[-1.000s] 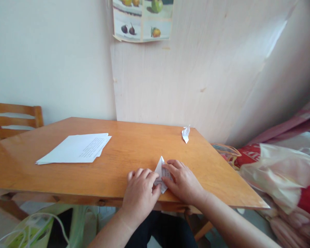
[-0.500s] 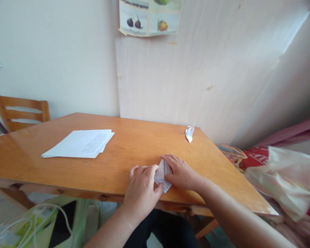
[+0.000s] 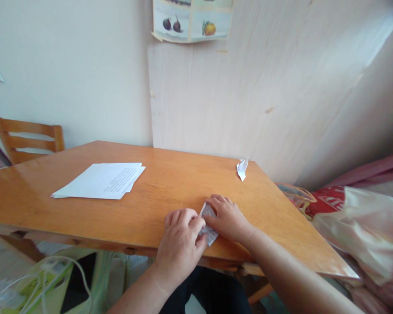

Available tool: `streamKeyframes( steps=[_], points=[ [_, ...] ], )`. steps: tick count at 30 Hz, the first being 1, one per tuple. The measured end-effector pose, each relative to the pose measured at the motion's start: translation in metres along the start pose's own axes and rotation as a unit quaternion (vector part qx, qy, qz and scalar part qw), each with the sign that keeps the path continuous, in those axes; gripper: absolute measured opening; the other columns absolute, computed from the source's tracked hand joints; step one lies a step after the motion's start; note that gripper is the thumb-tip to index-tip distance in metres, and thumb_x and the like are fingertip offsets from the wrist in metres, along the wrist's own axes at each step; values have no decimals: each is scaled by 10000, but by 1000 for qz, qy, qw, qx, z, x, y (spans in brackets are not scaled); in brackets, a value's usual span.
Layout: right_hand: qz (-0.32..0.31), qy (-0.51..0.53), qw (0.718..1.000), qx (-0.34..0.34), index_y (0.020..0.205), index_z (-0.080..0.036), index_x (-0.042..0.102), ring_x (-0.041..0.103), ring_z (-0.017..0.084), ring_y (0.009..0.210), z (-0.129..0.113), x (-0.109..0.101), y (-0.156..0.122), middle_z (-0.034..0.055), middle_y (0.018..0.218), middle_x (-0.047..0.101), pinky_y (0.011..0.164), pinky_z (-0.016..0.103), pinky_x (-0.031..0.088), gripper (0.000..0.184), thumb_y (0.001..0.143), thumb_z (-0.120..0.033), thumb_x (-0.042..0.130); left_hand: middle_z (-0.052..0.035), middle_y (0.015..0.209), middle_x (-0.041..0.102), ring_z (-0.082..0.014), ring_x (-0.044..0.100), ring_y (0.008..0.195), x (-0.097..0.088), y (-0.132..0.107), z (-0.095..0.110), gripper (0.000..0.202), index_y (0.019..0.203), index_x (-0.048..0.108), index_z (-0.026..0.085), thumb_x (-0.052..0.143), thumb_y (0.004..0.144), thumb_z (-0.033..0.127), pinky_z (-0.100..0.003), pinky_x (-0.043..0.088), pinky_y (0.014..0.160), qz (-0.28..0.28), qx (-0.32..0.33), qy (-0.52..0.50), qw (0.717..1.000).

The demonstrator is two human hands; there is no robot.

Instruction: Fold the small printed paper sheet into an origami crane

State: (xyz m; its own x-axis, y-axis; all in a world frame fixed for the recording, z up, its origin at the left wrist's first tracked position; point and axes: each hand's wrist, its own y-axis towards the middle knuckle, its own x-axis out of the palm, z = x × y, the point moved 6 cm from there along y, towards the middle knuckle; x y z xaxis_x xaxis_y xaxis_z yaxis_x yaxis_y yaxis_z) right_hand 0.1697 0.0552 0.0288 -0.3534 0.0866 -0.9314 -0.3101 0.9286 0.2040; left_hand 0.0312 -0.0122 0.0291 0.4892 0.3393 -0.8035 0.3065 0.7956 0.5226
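Head view | I see folded paper (image 3: 211,234) between left hand (image 3: 181,240), pinching its flap (image 3: 203,209), and right hand (image 3: 229,220), grip I cannot tell | flap has now risen, white face narrowed: fold seems underway

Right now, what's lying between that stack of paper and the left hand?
Only bare tabletop: in the head view, no object shows between the paper stack and the left hand, which touches the small folded paper.

Both hands (image 3: 180,242) (image 3: 228,219) close together, fingers (image 3: 185,216) bent, forearms (image 3: 291,270) angled inward
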Motion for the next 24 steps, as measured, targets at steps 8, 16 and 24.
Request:
streamKeyframes(
  steps=[8,16,24],
  points=[
    [-14,-9,999,30,1231,-236,619,533,305,1214,1,3,2,103,1331,604,980,431,369,437,851,-452,605,-7,979,662,-263,522,989,0,0,5,82,911,660,271,636,883,197,-456,358,843,-32,20,21,999],
    [-27,38,999,10,1369,-179,568,539,304,1255,20,4,9,134,1385,587,1055,440,384,627,744,-211,607,-44,1160,673,-292,538,1094,2,1,0,234,1033,696,284,623,841,171,-478,381,897,-20,-9,21,1000],
    [-35,147,988,-17,1315,-174,622,583,266,1220,39,-2,4,111,1324,646,1058,421,436,616,709,-103,539,-41,1135,697,-289,548,1073,4,2,0,231,1032,708,284,597,853,190,-484,382,888,-36,-10,19,999]
  ],
)
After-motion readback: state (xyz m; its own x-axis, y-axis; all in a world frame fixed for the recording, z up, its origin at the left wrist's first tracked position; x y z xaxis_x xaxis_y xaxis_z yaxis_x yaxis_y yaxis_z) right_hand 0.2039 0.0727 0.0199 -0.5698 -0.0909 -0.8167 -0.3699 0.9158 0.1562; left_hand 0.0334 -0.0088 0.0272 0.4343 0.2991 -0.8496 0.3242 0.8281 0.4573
